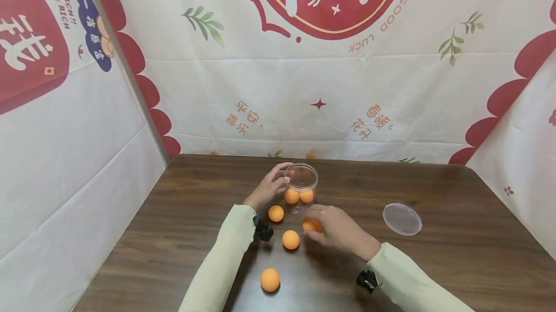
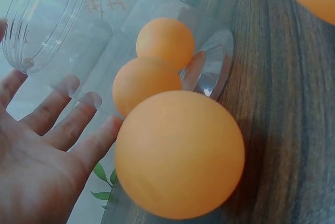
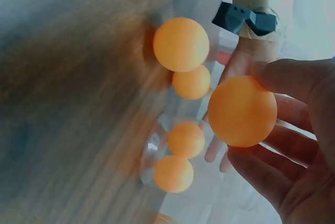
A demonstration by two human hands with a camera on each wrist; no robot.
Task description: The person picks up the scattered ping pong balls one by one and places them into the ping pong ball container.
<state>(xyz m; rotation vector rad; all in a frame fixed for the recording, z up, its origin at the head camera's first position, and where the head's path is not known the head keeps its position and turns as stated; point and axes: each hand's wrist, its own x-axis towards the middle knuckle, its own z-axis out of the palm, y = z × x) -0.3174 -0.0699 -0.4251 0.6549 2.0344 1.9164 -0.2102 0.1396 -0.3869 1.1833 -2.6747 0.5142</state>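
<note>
A clear plastic jar point(image 1: 301, 184) stands upright on the table, its top uncovered. Two orange ping-pong balls point(image 2: 165, 43) lie at its bottom. My left hand point(image 1: 271, 185) holds the jar's left side near the rim; several fingertips show against the plastic in the left wrist view. Just right of the jar's foot and low over the table, my right hand point(image 1: 334, 227) pinches another orange ping-pong ball point(image 3: 242, 111) between thumb and fingers. Loose on the table are three more balls: one beside the jar point(image 1: 276, 213), one nearer me point(image 1: 290, 239) and one closest point(image 1: 270, 279).
A round clear lid point(image 1: 402, 219) lies flat on the brown wooden table point(image 1: 456, 254), to the right of my right hand. Printed white cloth point(image 1: 278, 80) hangs behind the table and along both sides. Each wrist wears a small black device point(image 1: 262, 228).
</note>
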